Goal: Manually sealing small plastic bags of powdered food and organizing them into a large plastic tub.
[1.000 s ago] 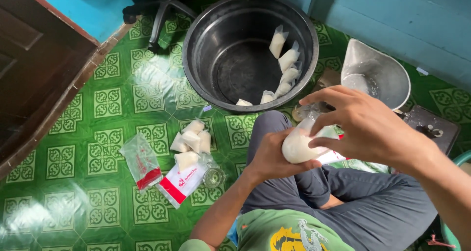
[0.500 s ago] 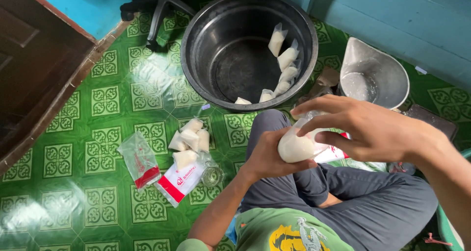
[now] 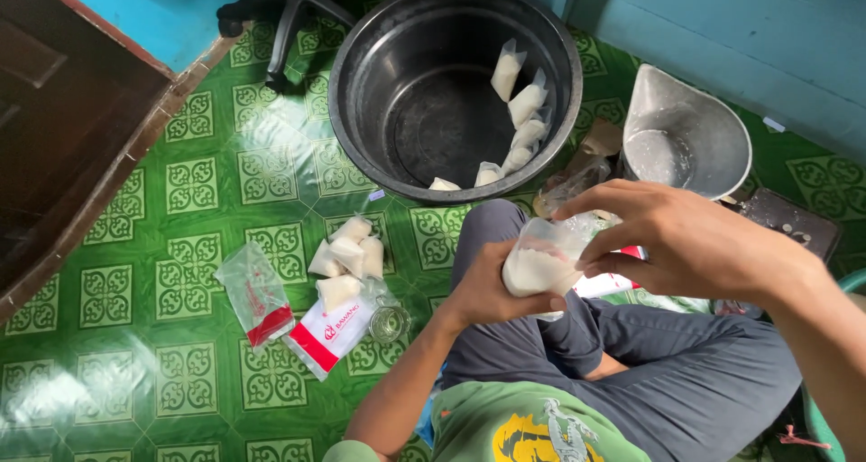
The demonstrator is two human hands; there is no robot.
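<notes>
Nearest, over the person's crossed legs in dark grey trousers (image 3: 686, 381), the left hand (image 3: 483, 291) cups a small clear plastic bag (image 3: 541, 262) half full of a white powder from below, its fingers wrapped around the bag's underside. The right hand (image 3: 695, 241) comes in from the right and grips the bag's loose upper part, fingers pinched on the plastic at its neck. The bag is held in the air above the knee, clear of the floor.

To the left on the green patterned floor (image 3: 117, 372), just beside the knee, lies a flat white packet with a red band (image 3: 332, 334), a small clear glass jar (image 3: 390, 322) touching its right end. Further left lies a clear empty bag with a red strip (image 3: 255, 295). Just beyond these sits a cluster of four small filled white bags (image 3: 347, 254), touching one another.

Farther off stands a large black round basin (image 3: 379, 92); more filled white bags (image 3: 519, 119) lean in a row against its right inner wall, two lying at its near edge. To the right of the basin, near the blue wall (image 3: 722, 29), rests a grey metal scoop-shaped pan (image 3: 686, 137).
</notes>
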